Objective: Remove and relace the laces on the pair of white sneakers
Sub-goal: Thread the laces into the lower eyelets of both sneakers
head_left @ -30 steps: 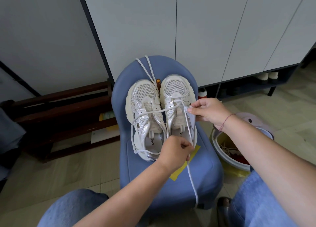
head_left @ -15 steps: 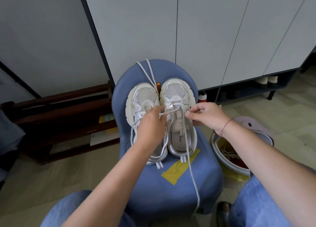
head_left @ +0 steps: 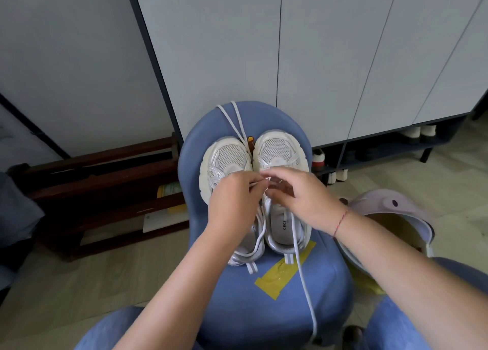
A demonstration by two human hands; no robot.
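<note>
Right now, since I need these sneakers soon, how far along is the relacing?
Neither sneaker looks finished. In hand: the left hand pinches the lace at the right sneaker's eyelets, the right hand blurred beside it; the long end trails off the chair. Left: finishing it, then the left sneaker, its loose lace at the heel.

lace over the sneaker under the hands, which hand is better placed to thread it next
Probably the left hand: its grip pinches the lace over the sneaker. The right hand hovers beside it, fingers blurred.
</note>
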